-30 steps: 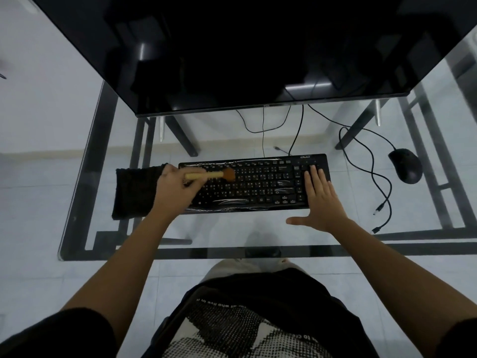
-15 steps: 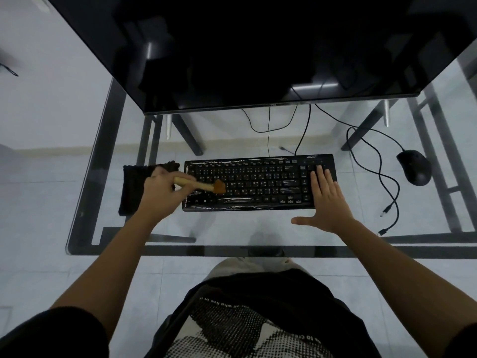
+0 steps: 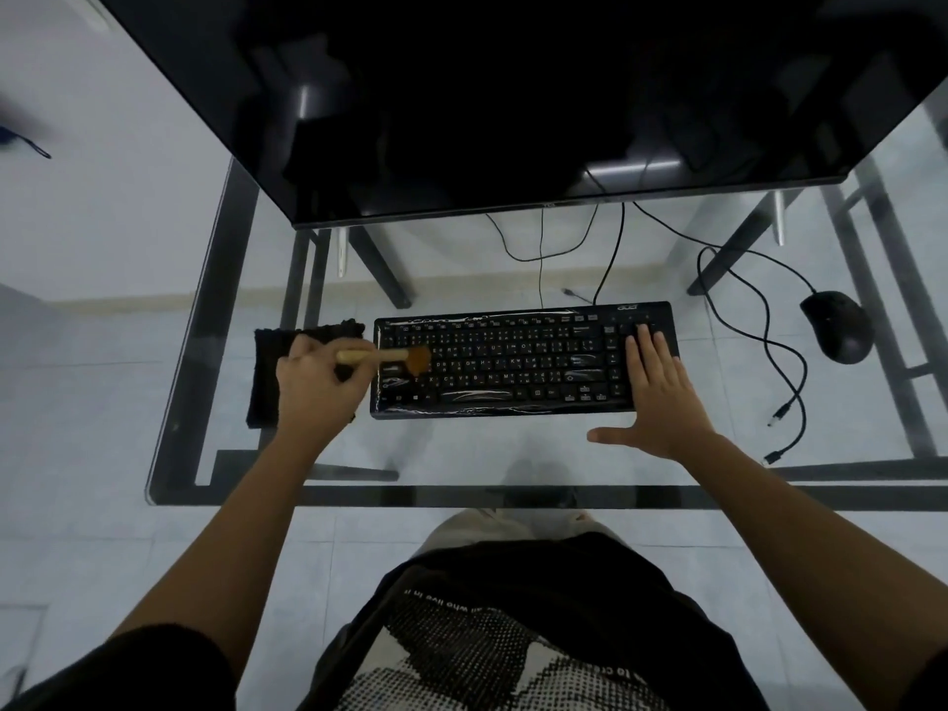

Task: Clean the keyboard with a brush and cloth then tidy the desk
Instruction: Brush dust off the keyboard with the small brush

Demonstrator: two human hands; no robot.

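A black keyboard (image 3: 523, 359) lies on a glass desk (image 3: 461, 454). At its left end, the left hand (image 3: 313, 384) grips a wooden brush (image 3: 395, 356), bristles on the keys. A dark cloth (image 3: 272, 372) lies just left of the keyboard. The right hand (image 3: 662, 397) rests flat, fingers straight, on the keyboard's right end.

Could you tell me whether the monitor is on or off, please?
Off, or at least dark: the monitor shows only black and reflections.
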